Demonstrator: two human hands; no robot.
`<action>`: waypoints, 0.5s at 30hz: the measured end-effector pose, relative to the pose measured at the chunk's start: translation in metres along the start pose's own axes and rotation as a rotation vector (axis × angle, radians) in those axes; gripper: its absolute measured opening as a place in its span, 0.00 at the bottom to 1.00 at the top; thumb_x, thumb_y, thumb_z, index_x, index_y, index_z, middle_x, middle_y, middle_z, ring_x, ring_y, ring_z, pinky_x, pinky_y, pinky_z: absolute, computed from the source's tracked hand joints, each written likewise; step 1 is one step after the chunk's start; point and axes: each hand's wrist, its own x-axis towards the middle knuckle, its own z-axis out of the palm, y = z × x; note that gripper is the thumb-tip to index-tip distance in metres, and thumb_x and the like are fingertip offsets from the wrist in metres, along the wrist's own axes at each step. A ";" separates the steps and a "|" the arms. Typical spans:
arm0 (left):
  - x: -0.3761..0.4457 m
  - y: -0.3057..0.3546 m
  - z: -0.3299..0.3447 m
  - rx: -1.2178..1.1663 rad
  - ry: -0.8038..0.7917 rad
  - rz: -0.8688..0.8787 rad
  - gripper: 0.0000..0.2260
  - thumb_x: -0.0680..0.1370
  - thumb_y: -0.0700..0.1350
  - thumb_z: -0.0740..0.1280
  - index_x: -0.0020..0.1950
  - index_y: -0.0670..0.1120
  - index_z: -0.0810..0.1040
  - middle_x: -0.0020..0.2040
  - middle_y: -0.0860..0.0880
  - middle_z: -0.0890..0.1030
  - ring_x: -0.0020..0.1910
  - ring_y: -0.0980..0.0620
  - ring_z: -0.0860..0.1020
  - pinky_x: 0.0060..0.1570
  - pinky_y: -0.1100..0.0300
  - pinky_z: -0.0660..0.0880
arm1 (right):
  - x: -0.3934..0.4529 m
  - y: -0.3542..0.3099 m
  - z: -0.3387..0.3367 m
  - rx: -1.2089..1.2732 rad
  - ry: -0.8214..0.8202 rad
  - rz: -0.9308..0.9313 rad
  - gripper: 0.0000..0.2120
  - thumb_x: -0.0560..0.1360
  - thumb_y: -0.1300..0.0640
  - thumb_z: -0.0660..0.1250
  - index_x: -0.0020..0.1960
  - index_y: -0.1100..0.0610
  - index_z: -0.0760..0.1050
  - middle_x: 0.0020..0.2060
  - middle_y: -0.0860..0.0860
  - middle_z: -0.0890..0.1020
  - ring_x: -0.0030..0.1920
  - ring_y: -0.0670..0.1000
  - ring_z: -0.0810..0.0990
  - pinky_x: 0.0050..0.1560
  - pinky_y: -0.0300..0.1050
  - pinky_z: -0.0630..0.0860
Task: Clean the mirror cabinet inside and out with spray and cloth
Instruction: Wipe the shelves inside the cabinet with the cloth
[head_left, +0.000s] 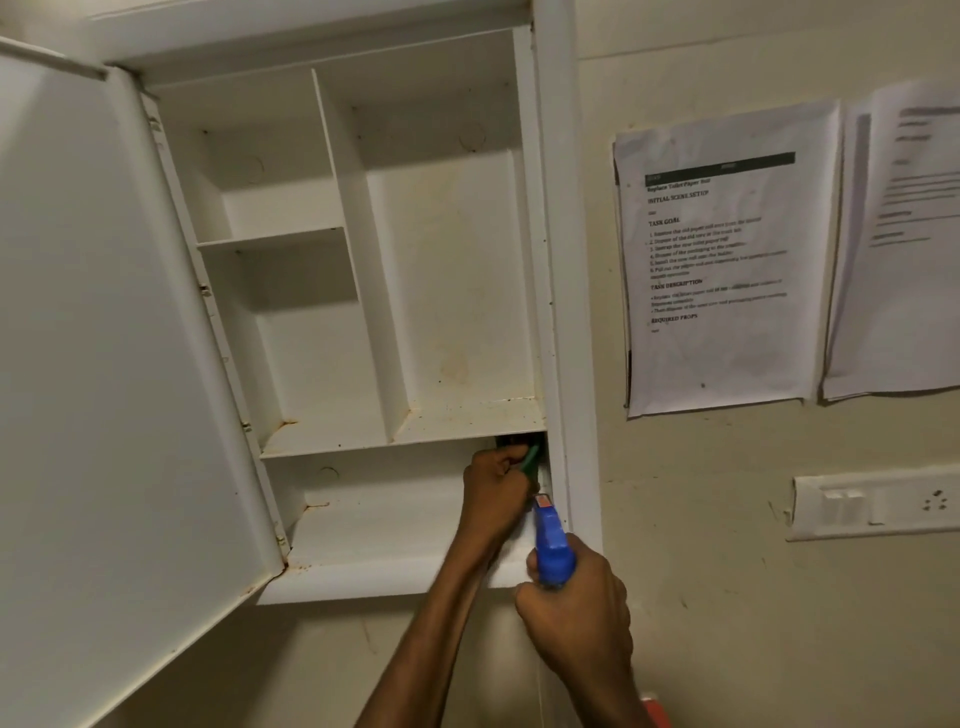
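Up close, the head view shows the white mirror cabinet (452, 260) on the wall with its door (104, 364) swung wide to the left, bare shelves and dividers exposed, brownish stains along the lower shelf edges. Both hands work at the bottom right corner of the cabinet — that corner is where the coming move is decided.

The left hand (496, 493) reaches up and into the lowest compartment (374, 519), fingers curled tight around something green (531, 460); I take it for the cleaning cloth, though only a sliver shows and I cannot be sure. It presses toward the dark gap under the shelf, right against the cabinet's right wall.

The right hand (576, 608) sits lower and just outside the cabinet's front lip, wrapped around the blue plastic head of a spray bottle (551, 545). The bottle's body is hidden below the hand. The spray head's long axis runs up and slightly left, its nozzle tip close beside the left hand and aimed into the same corner.

So the left hand is the one already inside and nearer the dirty surface — the right hand feeds it from just below. The two are near each other but not touching.

On the wall to the right hang printed paper sheets (722, 260) and a white switch plate (878, 506).
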 end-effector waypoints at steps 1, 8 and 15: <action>0.001 0.001 -0.004 0.046 -0.034 0.047 0.12 0.70 0.29 0.61 0.46 0.39 0.81 0.38 0.45 0.79 0.34 0.53 0.76 0.31 0.68 0.73 | -0.002 0.001 -0.002 0.003 0.009 0.006 0.10 0.71 0.64 0.71 0.46 0.54 0.72 0.36 0.50 0.76 0.36 0.47 0.74 0.38 0.39 0.71; -0.002 0.004 -0.030 0.522 -0.214 0.337 0.15 0.71 0.32 0.61 0.53 0.41 0.82 0.44 0.45 0.84 0.44 0.47 0.80 0.45 0.61 0.73 | -0.022 0.016 -0.009 0.084 0.009 0.107 0.10 0.67 0.69 0.73 0.45 0.60 0.76 0.38 0.61 0.82 0.42 0.64 0.82 0.52 0.59 0.81; -0.014 -0.004 -0.041 0.928 -0.347 0.391 0.29 0.71 0.30 0.59 0.69 0.52 0.72 0.65 0.45 0.77 0.62 0.44 0.75 0.61 0.57 0.72 | -0.028 0.014 -0.007 0.008 -0.055 0.113 0.09 0.67 0.63 0.76 0.42 0.55 0.78 0.37 0.57 0.84 0.41 0.60 0.83 0.53 0.58 0.80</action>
